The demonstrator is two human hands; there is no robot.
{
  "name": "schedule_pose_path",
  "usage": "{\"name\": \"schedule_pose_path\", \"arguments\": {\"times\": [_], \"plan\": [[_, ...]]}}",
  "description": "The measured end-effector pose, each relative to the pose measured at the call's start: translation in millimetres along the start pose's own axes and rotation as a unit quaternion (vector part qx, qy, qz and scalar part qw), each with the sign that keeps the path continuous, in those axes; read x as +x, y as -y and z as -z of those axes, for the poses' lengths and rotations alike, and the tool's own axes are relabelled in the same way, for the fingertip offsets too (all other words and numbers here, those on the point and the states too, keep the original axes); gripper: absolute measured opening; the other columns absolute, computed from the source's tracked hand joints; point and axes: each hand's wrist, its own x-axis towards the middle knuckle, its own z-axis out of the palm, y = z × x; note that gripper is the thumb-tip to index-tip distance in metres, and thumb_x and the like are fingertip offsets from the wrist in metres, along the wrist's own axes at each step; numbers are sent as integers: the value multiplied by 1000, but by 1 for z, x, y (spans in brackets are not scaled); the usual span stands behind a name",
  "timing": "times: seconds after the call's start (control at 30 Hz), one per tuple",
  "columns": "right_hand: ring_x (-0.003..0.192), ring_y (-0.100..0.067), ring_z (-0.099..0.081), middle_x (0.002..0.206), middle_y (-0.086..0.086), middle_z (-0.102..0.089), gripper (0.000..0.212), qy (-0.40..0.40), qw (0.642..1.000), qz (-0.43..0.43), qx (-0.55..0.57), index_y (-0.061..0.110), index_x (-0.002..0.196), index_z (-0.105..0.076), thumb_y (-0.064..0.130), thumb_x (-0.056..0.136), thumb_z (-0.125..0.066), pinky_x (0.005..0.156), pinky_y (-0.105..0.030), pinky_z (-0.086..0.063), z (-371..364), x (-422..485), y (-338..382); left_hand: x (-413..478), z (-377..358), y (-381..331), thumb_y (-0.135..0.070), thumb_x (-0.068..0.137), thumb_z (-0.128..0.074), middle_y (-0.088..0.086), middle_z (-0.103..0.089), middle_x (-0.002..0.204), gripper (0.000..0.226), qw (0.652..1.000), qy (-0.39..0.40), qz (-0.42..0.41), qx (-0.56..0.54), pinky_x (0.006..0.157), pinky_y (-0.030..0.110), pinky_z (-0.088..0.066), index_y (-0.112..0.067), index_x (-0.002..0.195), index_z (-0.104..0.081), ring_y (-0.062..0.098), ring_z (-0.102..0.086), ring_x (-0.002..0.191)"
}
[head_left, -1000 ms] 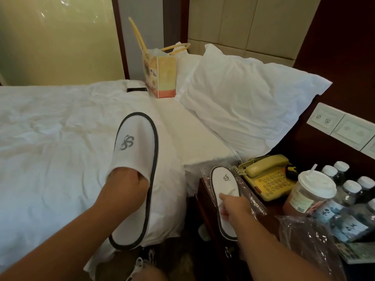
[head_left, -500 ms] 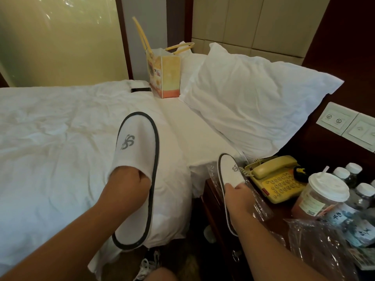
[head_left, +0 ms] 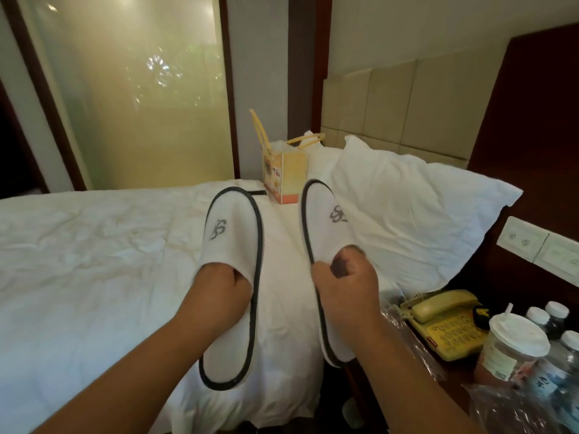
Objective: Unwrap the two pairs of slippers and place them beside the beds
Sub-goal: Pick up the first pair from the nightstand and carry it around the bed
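Observation:
Two white slippers with dark trim and a grey logo are held up side by side over the bed (head_left: 94, 245). My left hand (head_left: 224, 289) is pushed into the opening of the left slipper (head_left: 232, 245), fingers hidden inside. My right hand (head_left: 344, 286) grips the right slipper (head_left: 326, 220) at its opening. Both toes point away from me. Empty clear plastic wrap (head_left: 404, 333) lies on the nightstand beside my right forearm.
A white pillow (head_left: 407, 208) leans on the headboard. A yellow paper bag (head_left: 282, 173) stands on the bed. The dark nightstand (head_left: 376, 402) at right carries a yellow telephone (head_left: 445, 321), a lidded cup (head_left: 510, 346), several water bottles (head_left: 557, 327) and more plastic wrap (head_left: 517, 405).
My right hand has pulled the second slipper out of the plastic on the nightstand and lifted it up beside the first. The view has tilted upward.

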Motion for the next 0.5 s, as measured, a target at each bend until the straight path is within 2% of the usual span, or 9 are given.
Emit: {"name": "schedule_pose_path", "arguments": {"times": [0.07,0.17,0.2,0.27,0.33,0.43,0.5], "plan": [[50,-8,-35,53,7,-34,35,53,993,104,-13,23,54,-32,12,69,-62,46,-15,-28,-5,-5,34,-7,20,-10,-4,88,-51,13,-59,75,13,1000,-11,-13,-1,52,6,-39,3,82,-60,10,-51,62],[49,-14,-36,52,-3,-38,23,112,968,225,-1,10,56,-35,11,75,-47,46,-29,-30,-10,-12,72,-19,50,-23,-7,88,-51,18,-62,79,17,999,-33,-23,0,61,23,-48,5,85,-62,23,-59,69],[50,-12,-37,53,0,-38,22,106,961,256,-9,12,57,-34,11,78,-44,47,-25,-30,-12,-13,82,-23,61,-27,-7,89,-51,19,-63,82,17,999,-43,-25,0,63,27,-50,5,87,-63,26,-60,72],[55,-2,-37,62,13,-38,20,70,952,294,-49,21,65,-36,12,83,-41,55,-10,-29,-16,-15,101,-30,80,-34,-8,90,-51,21,-64,85,18,997,-66,-34,-4,69,34,-53,5,91,-64,29,-61,75],[63,-3,-40,74,15,-42,16,37,946,311,-79,23,75,-42,12,88,-42,66,-7,-33,-21,-17,116,-37,99,-38,-7,90,-51,19,-62,83,18,996,-83,-36,3,72,37,-53,5,89,-63,28,-59,74],[76,-19,-61,84,-1,-59,17,24,953,283,-106,23,89,-45,9,97,-50,71,-29,-55,-28,-21,137,-46,119,-40,-6,92,-50,11,-54,73,17,995,-95,-30,18,69,30,-48,3,84,-62,21,-52,68],[85,-29,-67,92,-11,-67,8,23,951,282,-128,14,94,-53,7,96,-55,80,-41,-60,-33,-23,148,-52,130,-41,-8,94,-48,5,-50,75,14,996,-89,-22,13,71,24,-42,-3,88,-60,17,-49,74]]}}
